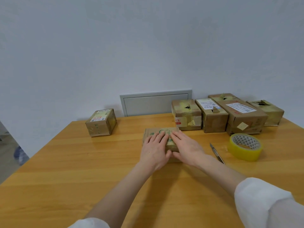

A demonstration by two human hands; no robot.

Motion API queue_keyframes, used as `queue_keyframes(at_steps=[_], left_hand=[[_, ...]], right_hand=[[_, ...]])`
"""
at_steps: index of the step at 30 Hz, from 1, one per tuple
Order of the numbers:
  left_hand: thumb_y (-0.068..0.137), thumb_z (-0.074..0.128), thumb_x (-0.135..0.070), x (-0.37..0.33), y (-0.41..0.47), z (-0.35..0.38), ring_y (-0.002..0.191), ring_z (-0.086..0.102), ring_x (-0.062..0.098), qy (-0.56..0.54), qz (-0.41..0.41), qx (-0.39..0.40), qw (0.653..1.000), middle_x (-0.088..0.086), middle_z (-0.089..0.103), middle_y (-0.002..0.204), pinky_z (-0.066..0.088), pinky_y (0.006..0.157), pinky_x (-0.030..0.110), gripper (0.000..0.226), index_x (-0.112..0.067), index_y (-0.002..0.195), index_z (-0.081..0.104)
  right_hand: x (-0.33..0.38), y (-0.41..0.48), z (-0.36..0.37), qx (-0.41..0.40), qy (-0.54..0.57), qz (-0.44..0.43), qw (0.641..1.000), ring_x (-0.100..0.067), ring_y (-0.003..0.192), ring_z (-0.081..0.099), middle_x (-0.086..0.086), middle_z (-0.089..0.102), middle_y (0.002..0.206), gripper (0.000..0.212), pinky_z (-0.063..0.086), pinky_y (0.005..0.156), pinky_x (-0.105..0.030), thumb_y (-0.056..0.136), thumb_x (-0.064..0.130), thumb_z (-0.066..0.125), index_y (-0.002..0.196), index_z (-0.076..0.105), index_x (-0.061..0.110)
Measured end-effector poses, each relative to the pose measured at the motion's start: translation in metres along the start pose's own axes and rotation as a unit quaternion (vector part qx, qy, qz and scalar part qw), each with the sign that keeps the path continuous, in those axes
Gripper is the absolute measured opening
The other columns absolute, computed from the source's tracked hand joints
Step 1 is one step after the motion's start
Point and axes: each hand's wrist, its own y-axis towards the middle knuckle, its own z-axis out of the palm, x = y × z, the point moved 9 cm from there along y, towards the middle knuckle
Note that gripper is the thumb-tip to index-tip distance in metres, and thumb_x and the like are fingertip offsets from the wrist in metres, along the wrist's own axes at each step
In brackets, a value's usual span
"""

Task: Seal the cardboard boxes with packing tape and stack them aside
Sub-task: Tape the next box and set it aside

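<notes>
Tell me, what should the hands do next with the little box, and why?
Probably the right hand should reach for the tape roll, while the left hand holds the little box down. Both hands lie flat on it, and the roll sits free nearby.

Wooden counter (82, 170) with boxes, tape and a knife

A flat box (152, 133) with green print lies near the middle of the orange-brown counter. A cube box (100, 123) with a label on top sits well apart, at the far left near the back edge. A row of boxes (212, 117), four side by side and patched with yellowed tape, lines the far right. Just in front of that row the tape roll (243, 153) lies flat, with the knife (217, 153) beside it, between roll and flat box.
</notes>
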Motion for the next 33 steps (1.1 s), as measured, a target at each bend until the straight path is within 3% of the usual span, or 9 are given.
queue_keyframes(at_steps=[8,19,21,24,28,33], left_hand=[[0.091,0.041,-0.042,-0.003,0.005,-0.004,0.148,0.002,0.015,0.01,0.004,0.031,0.999,0.003,0.005,0.161,0.002,0.12,0.034,0.079,-0.015,0.154,0.003],[0.09,0.051,-0.043,-0.005,0.008,0.003,0.148,0.002,0.016,0.023,0.02,0.086,0.996,0.004,-0.001,0.162,0.002,0.12,0.033,0.086,-0.015,0.154,0.0],[0.091,0.051,-0.041,-0.005,0.009,0.002,0.148,0.003,0.017,0.025,0.02,0.101,0.994,0.003,-0.001,0.162,0.004,0.12,0.034,0.084,-0.015,0.154,0.001],[0.09,0.053,-0.03,-0.003,0.011,-0.007,0.148,0.008,0.019,-0.021,0.0,0.108,0.994,0.004,0.005,0.161,0.012,0.119,0.034,0.081,-0.014,0.154,0.006],[0.087,0.055,-0.017,-0.002,0.013,-0.031,0.142,0.026,0.02,-0.079,-0.041,0.011,0.996,0.001,0.021,0.157,0.03,0.113,0.035,0.073,-0.017,0.152,0.021],[0.089,0.055,-0.016,-0.031,0.024,-0.031,0.136,0.035,0.021,-0.102,-0.034,-0.01,0.994,0.001,0.026,0.154,0.043,0.105,0.036,0.064,-0.019,0.148,0.03]], right_hand=[[0.0,0.002,0.001,0.005,0.001,-0.001,1.0,-0.016,0.148,-0.007,0.002,-0.008,0.161,0.102,0.015,0.119,-0.036,0.084,0.05,0.064,0.153,-0.002,0.016],[-0.003,0.002,0.005,0.037,-0.005,-0.001,0.999,-0.017,0.148,-0.004,0.001,-0.007,0.161,0.103,0.02,0.117,-0.036,0.083,0.041,0.07,0.153,-0.001,0.016],[-0.005,0.001,0.006,0.049,0.006,0.001,0.999,-0.018,0.148,0.0,0.003,-0.007,0.161,0.097,0.023,0.115,-0.036,0.085,0.033,0.068,0.154,0.001,0.018],[-0.014,-0.003,-0.001,0.038,0.094,0.011,0.995,-0.02,0.143,0.022,0.009,0.0,0.161,0.083,0.036,0.108,-0.036,0.086,0.021,0.058,0.153,0.01,0.024],[-0.063,-0.022,-0.028,-0.097,0.096,0.104,0.985,-0.018,0.128,0.041,0.001,0.029,0.15,0.065,0.042,0.1,-0.032,0.087,0.018,0.059,0.146,0.032,0.022],[-0.138,-0.056,-0.036,-0.086,-0.038,0.26,0.961,-0.025,0.126,0.039,-0.006,0.039,0.141,0.053,0.042,0.098,-0.036,0.089,0.021,0.058,0.139,0.04,0.016]])
